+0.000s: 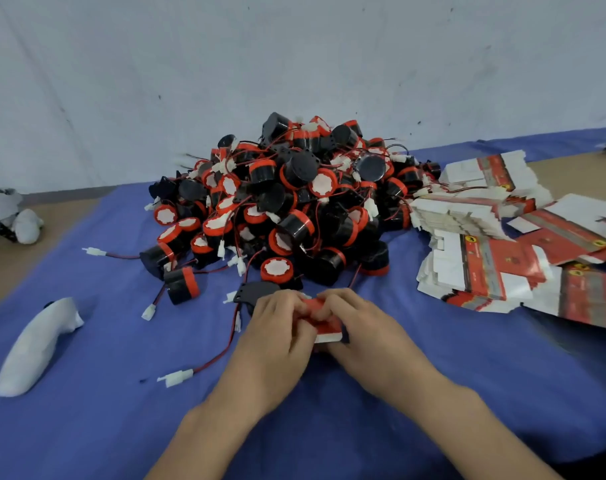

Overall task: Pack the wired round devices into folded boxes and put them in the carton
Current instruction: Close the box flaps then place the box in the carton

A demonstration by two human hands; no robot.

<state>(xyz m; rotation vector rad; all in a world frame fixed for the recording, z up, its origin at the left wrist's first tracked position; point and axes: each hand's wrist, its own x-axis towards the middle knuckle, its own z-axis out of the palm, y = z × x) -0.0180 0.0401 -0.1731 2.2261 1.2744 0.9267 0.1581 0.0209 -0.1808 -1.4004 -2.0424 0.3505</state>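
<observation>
Fingers (pixel 289 303) of the L hand (pixel 281 327) are curling over the top of a small red & white box (pixel 326 330), tips bunching close together on its upper edge. Fingers (pixel 334 299) of the R hand (pixel 353 322) are curling in from the opp. side, meeting the L ones over the box, so both hands are pinching it between them. Thumbs are hiding under the hands, so can't tell their placing. Can't tell what's inside the box either.

Box is sitting low on the blue cloth (pixel 121 431), front-centre, w/ both forearms coming in from the bottom edge.

Just beyond the L hand a black bracketed device (pixel 256 293) is lying on the cloth. A red/black wire (pixel 225 348) is running beside that hand, down to a white connector (pixel 175 377).

Behind, a big pile of round devices (pixel 287 202), black w/ red bands & white tops, is heaping up mid-cloth, wires & plugs tangling through it. One loose device (pixel 182 285) is lying at the pile's L edge.

To the R, flat boxes (pixel 485 237), unfolded, red/white print, are fanning out in messy stacks, touching the pile's R side.

Far L on the cloth a white wrapped object (pixel 35 348) is lying well apart from the hands. A tan tabletop (pixel 3 271) is showing past the cloth, and a pale wall (pixel 294 46) is standing behind.
</observation>
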